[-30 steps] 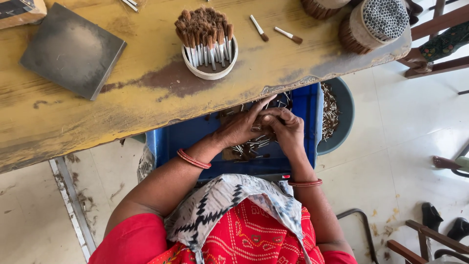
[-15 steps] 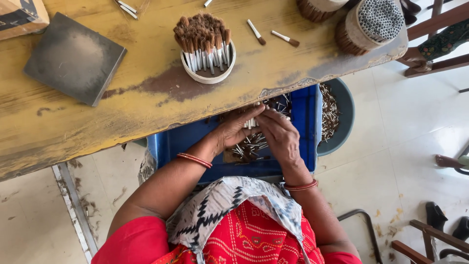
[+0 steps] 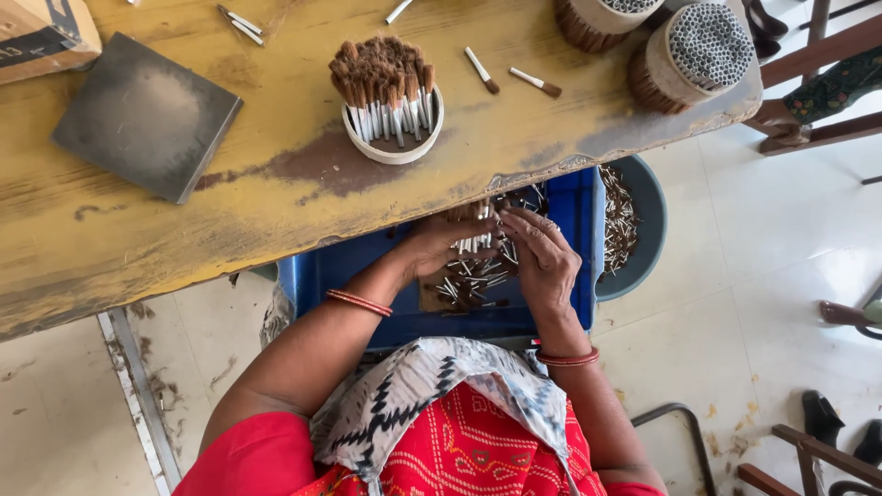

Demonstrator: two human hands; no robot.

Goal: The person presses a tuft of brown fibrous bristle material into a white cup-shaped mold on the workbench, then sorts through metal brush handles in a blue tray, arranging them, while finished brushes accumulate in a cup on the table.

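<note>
Both my hands work over a blue crate (image 3: pixel 367 266) that sits on my lap under the edge of a worn yellow table (image 3: pixel 230 211). My left hand (image 3: pixel 441 248) holds a small bunch of short brushes with silver ferrules (image 3: pixel 473 241), upright against the table edge. My right hand (image 3: pixel 542 257) touches the same bunch from the right, fingers curled around it. More loose brushes (image 3: pixel 469 285) lie in the crate below my hands. A white cup (image 3: pixel 390 147) packed with brown-bristled brushes stands on the table just above.
A dark square slab (image 3: pixel 147 115) lies on the table's left. Two round bundles of brushes (image 3: pixel 689 55) lie at the table's right end, with loose brushes (image 3: pixel 510 78) nearby. A grey tub (image 3: pixel 643 211) of metal ferrules sits right of the crate. Chair legs (image 3: pixel 808 138) stand at right.
My hands have risen slightly from the crate toward the table edge, gathering the brushes into an upright bunch between them.
</note>
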